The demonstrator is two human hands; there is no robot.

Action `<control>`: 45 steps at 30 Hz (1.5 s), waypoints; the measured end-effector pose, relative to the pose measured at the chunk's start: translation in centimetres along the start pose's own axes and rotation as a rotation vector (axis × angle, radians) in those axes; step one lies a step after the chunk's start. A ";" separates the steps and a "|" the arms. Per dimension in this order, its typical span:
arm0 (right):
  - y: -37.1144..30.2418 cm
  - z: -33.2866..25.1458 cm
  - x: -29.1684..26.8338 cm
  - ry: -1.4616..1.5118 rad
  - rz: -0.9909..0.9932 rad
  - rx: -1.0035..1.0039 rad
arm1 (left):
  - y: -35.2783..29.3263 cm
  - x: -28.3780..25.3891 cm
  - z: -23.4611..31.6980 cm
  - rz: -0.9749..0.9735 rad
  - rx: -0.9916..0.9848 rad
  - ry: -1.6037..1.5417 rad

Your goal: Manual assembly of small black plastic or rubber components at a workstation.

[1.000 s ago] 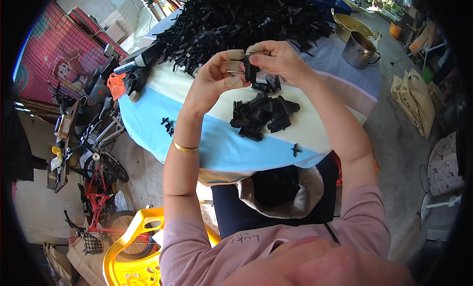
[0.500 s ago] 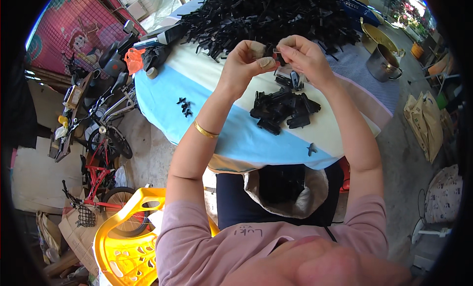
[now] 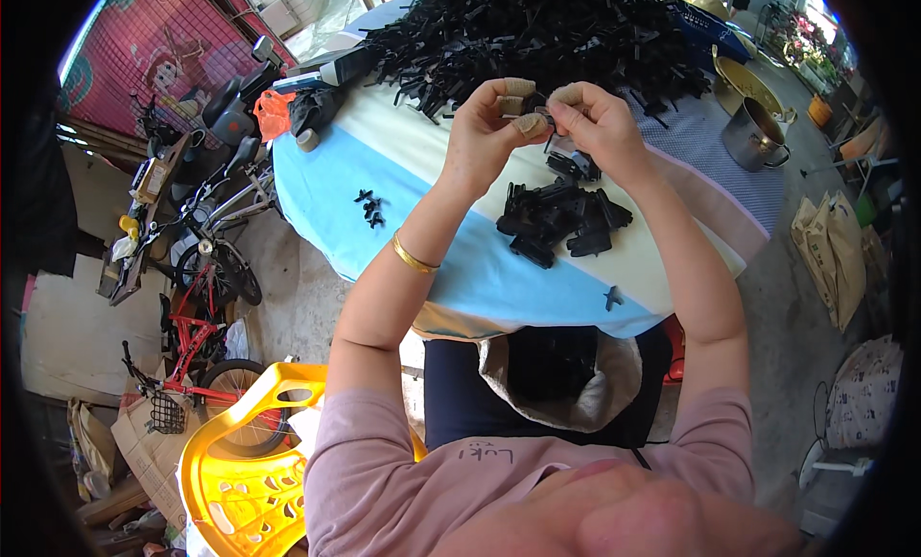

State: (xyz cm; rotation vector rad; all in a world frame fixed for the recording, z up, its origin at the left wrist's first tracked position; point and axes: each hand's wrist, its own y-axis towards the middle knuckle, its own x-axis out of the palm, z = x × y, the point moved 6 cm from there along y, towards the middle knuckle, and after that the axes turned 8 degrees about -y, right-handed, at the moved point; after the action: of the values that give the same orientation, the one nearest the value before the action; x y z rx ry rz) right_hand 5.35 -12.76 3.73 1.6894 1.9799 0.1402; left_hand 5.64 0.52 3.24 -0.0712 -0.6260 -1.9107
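Both my hands meet over the table, fingertips wrapped in tan tape. My left hand (image 3: 494, 130) pinches a small black plastic part (image 3: 547, 118), mostly hidden by the fingers. From the other side my right hand (image 3: 597, 125) closes its thumb and finger on the same part. Below the hands lies a small heap of black plastic pieces (image 3: 561, 216), with a few more black pieces (image 3: 573, 165) just above it. Beyond the hands rises a large pile of black plastic parts (image 3: 537, 39). Several tiny black bits (image 3: 369, 209) lie to the left, and one small black piece (image 3: 613, 297) near the front edge.
A striped cloth (image 3: 326, 207) covers the table. A metal pot (image 3: 755, 135) and a golden pan (image 3: 734, 82) stand at the right. On my lap sits an open cloth bag (image 3: 619, 384) with black contents. A yellow plastic chair (image 3: 206, 471) is at my left, bicycles (image 3: 197, 331) beyond.
My hands have come closer together, and the right fingertips now press against the part at the left fingers. The whole view has shifted slightly.
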 end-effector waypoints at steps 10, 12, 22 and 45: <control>-0.3 -1.2 0.2 -0.098 0.059 -0.139 | -0.5 0.2 0.0 0.052 0.073 0.118; -0.6 -1.4 0.2 -0.113 0.058 -0.023 | -0.6 0.0 0.0 0.057 0.128 0.125; 0.7 0.7 -2.2 0.173 -0.152 0.097 | -0.9 1.6 1.4 0.001 0.261 0.305; 0.6 0.5 -0.3 -0.329 -0.100 -0.136 | 0.7 -1.0 -2.9 -0.091 -0.294 -0.423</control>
State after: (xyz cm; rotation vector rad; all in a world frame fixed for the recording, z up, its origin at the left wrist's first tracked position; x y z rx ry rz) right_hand 6.13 -13.09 3.63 1.4227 1.7619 -0.0370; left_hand 7.37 -0.20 0.73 -0.6572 -0.6273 -2.0813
